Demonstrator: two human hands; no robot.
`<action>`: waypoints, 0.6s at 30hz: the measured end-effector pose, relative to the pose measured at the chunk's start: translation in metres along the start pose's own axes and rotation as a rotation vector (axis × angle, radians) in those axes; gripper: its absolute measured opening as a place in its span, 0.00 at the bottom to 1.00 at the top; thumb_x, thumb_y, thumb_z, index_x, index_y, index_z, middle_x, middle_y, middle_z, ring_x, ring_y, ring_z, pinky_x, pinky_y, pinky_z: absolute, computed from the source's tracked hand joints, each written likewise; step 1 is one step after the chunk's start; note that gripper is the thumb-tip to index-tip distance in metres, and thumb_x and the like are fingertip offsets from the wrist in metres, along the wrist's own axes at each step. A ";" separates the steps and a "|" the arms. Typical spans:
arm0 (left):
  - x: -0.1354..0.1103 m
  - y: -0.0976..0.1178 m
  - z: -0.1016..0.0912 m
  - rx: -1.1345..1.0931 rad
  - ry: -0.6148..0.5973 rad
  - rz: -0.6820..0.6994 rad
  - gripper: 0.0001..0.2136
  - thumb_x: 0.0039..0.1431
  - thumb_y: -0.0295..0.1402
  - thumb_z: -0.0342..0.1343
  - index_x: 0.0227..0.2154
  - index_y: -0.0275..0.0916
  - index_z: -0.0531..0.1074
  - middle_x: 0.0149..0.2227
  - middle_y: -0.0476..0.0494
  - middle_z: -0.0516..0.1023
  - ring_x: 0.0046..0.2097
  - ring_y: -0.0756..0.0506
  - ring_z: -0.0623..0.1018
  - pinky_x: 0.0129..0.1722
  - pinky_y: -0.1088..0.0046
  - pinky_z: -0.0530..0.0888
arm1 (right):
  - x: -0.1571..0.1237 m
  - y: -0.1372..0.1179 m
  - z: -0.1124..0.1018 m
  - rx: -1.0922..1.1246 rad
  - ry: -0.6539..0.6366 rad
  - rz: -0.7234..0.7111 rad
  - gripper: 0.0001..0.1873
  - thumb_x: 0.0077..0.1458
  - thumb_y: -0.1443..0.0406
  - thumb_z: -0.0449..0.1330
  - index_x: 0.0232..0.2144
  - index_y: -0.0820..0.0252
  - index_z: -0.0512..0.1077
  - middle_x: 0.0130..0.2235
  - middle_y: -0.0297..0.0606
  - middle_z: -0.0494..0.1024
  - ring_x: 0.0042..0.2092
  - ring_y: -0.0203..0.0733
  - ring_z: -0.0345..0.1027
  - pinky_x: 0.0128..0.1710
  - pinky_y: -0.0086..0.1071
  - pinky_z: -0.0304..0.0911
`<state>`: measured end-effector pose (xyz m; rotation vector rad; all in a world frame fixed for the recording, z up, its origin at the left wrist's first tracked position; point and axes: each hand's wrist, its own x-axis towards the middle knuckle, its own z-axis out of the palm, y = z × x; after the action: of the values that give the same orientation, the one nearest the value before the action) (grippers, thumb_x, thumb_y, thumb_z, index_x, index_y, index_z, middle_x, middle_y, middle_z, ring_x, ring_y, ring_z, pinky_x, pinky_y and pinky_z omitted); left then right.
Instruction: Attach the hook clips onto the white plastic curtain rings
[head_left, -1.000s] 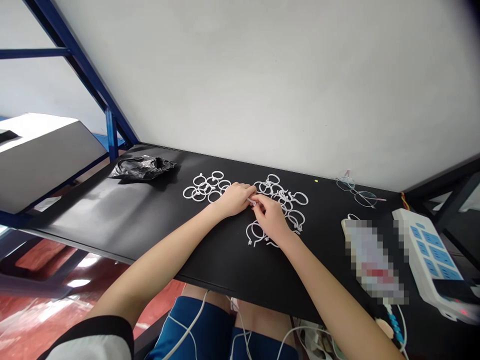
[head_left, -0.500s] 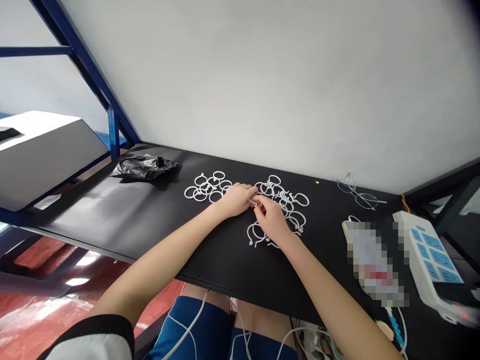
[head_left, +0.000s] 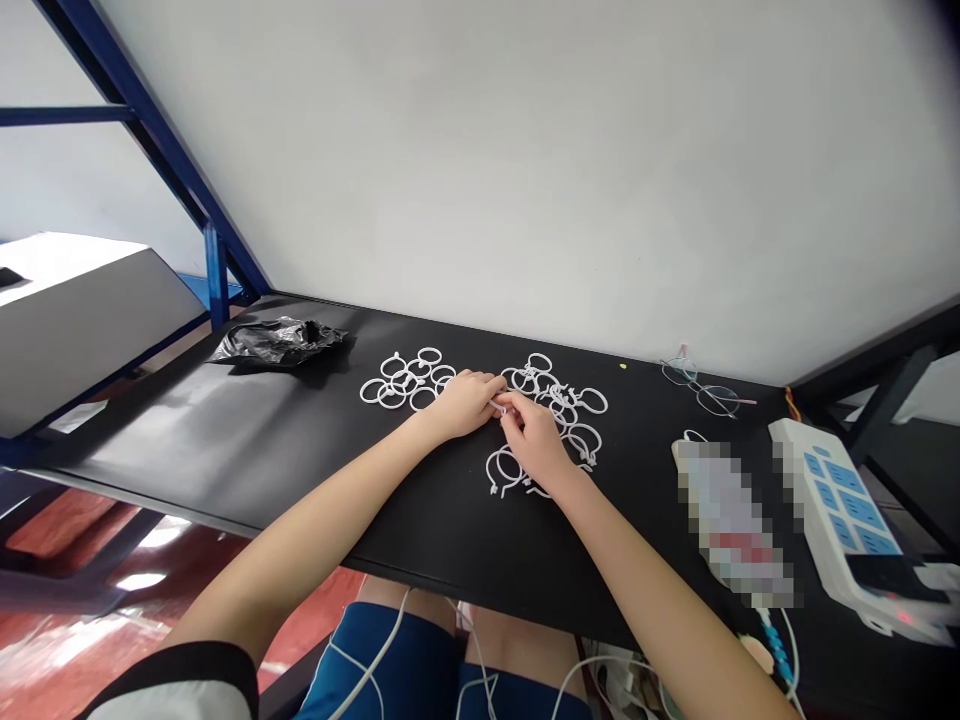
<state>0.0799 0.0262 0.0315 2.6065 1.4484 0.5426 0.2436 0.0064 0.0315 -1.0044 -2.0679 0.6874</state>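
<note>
My left hand (head_left: 471,402) and my right hand (head_left: 534,440) meet over the middle of the black table. Both are closed on one white plastic ring (head_left: 497,406); only a short piece of it shows between the fingertips, the rest being hidden. To the left of my left hand lies a group of closed white rings (head_left: 393,397). Around and beyond my right hand is a looser pile of white rings (head_left: 585,437), several of them with open ends. Part of that pile is covered by my right hand.
A crumpled black plastic bag (head_left: 277,343) lies at the back left. On the right are eyeglasses (head_left: 718,401), a blurred-out phone (head_left: 731,525) with a cable, and a white power strip (head_left: 840,520). A pale wall (head_left: 525,180) borders the table's back edge. White cables (head_left: 375,660) hang over my lap.
The view has shifted slightly, so everything sits a little further left. My hands stay together on the ring, with only small finger movement.
</note>
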 end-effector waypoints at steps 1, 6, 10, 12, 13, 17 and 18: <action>0.000 0.000 0.000 0.001 -0.001 0.000 0.04 0.59 0.29 0.47 0.34 0.38 0.66 0.34 0.45 0.75 0.36 0.44 0.75 0.40 0.68 0.68 | 0.000 0.000 0.000 -0.007 0.001 0.001 0.13 0.56 0.72 0.49 0.38 0.60 0.72 0.34 0.39 0.78 0.33 0.40 0.72 0.36 0.33 0.67; 0.000 -0.001 0.002 0.004 -0.007 -0.008 0.05 0.59 0.28 0.47 0.36 0.38 0.66 0.35 0.45 0.75 0.38 0.44 0.76 0.41 0.68 0.68 | 0.000 0.003 0.002 -0.001 0.008 -0.009 0.12 0.56 0.71 0.50 0.38 0.59 0.72 0.33 0.38 0.78 0.31 0.39 0.71 0.34 0.32 0.66; 0.000 0.000 0.001 0.010 -0.004 -0.008 0.05 0.60 0.28 0.46 0.35 0.38 0.66 0.34 0.45 0.75 0.37 0.44 0.75 0.40 0.68 0.67 | 0.000 0.003 0.002 -0.004 0.013 -0.004 0.10 0.56 0.70 0.51 0.35 0.59 0.73 0.31 0.36 0.77 0.29 0.37 0.70 0.32 0.31 0.66; 0.000 0.000 0.000 0.020 -0.008 -0.009 0.06 0.61 0.29 0.45 0.33 0.37 0.67 0.33 0.44 0.74 0.36 0.45 0.74 0.38 0.68 0.67 | 0.000 0.003 0.001 -0.003 0.016 -0.010 0.09 0.56 0.69 0.52 0.34 0.59 0.72 0.30 0.36 0.76 0.28 0.37 0.69 0.32 0.30 0.65; 0.000 0.000 0.000 0.023 -0.009 -0.009 0.06 0.62 0.29 0.45 0.32 0.37 0.67 0.33 0.44 0.74 0.36 0.45 0.73 0.38 0.69 0.67 | 0.000 0.002 0.001 0.003 0.018 -0.013 0.09 0.57 0.69 0.51 0.34 0.59 0.72 0.29 0.36 0.76 0.28 0.37 0.70 0.32 0.31 0.66; 0.000 0.000 -0.002 0.000 0.007 0.009 0.08 0.63 0.29 0.43 0.34 0.37 0.68 0.35 0.43 0.73 0.37 0.45 0.73 0.38 0.68 0.67 | -0.001 0.001 0.000 0.045 0.022 -0.022 0.10 0.58 0.69 0.50 0.34 0.59 0.72 0.30 0.36 0.76 0.30 0.38 0.71 0.34 0.31 0.68; 0.000 0.000 -0.003 -0.008 0.014 0.011 0.09 0.63 0.29 0.43 0.35 0.37 0.68 0.35 0.42 0.73 0.37 0.45 0.73 0.39 0.68 0.67 | -0.001 0.001 0.000 0.050 0.028 -0.028 0.10 0.58 0.69 0.51 0.33 0.59 0.72 0.30 0.36 0.76 0.30 0.38 0.71 0.34 0.31 0.68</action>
<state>0.0790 0.0263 0.0342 2.6113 1.4333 0.5678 0.2446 0.0067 0.0304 -0.9504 -2.0263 0.7036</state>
